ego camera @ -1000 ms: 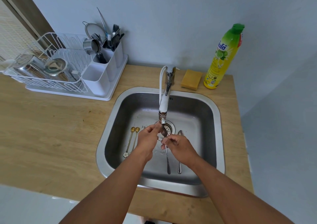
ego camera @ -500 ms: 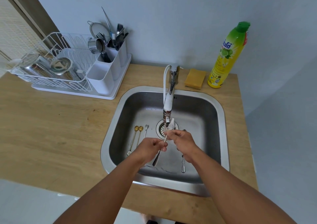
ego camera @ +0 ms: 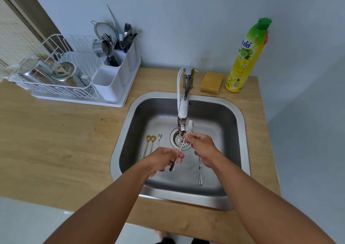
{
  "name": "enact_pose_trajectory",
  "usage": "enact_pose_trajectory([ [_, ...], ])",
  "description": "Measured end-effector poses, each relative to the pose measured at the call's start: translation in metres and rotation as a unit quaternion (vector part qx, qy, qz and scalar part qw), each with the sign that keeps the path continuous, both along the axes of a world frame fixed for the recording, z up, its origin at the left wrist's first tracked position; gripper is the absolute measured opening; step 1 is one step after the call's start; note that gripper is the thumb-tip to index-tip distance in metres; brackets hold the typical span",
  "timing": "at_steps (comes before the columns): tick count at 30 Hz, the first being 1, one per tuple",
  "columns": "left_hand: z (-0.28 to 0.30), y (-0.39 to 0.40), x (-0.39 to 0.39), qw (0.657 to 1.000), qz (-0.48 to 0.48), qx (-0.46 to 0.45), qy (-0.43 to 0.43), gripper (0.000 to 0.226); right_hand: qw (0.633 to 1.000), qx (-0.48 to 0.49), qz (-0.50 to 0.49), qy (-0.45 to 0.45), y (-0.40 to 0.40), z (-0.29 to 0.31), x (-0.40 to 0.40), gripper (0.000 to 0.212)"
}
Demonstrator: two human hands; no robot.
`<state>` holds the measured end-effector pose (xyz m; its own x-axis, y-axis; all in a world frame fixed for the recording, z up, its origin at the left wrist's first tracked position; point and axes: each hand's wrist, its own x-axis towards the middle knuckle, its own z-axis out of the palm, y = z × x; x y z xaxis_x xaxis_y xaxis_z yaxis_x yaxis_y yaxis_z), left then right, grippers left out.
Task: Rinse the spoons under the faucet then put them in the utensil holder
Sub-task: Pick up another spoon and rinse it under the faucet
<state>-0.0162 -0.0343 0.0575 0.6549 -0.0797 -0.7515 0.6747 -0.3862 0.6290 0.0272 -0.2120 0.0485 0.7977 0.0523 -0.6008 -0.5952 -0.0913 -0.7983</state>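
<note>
Both hands hold one silver spoon (ego camera: 179,150) over the steel sink (ego camera: 240,116). My left hand (ego camera: 164,158) pinches its handle low down. My right hand (ego camera: 202,146) grips it near the bowl, which sits right beside the faucet (ego camera: 183,109) spout. On the sink floor lie two gold spoons (ego camera: 149,144), a small silver spoon (ego camera: 159,139) to their right, and another silver spoon (ego camera: 200,172) partly under my right hand. The white utensil holder (ego camera: 119,71) stands at the back left, with forks and spoons in its rear compartments.
A white wire dish rack (ego camera: 56,75) with metal cups stands left of the holder on the wooden counter (ego camera: 56,141). A yellow sponge (ego camera: 211,82) and a yellow-green dish soap bottle (ego camera: 246,56) stand behind the sink. The counter's front edge is near my elbows.
The held spoon has swung from bowl-down under the spout to tilted, handle toward me. My left hand slid down to the handle; my right hand stays by the bowl.
</note>
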Motion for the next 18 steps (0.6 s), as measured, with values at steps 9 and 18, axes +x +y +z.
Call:
enact_pose_trajectory([
  [9, 0.003, 0.019, 0.011, 0.986, 0.082, -0.099, 0.11, 0.041, 0.998, 0.056, -0.02, 0.037, 0.01, -0.014, -0.009, 0.02],
  [18, -0.003, -0.005, 0.02, 0.977, 0.154, -0.065, 0.131, 0.033, 1.0, 0.025, -0.001, -0.015, 0.009, -0.013, -0.01, 0.021],
])
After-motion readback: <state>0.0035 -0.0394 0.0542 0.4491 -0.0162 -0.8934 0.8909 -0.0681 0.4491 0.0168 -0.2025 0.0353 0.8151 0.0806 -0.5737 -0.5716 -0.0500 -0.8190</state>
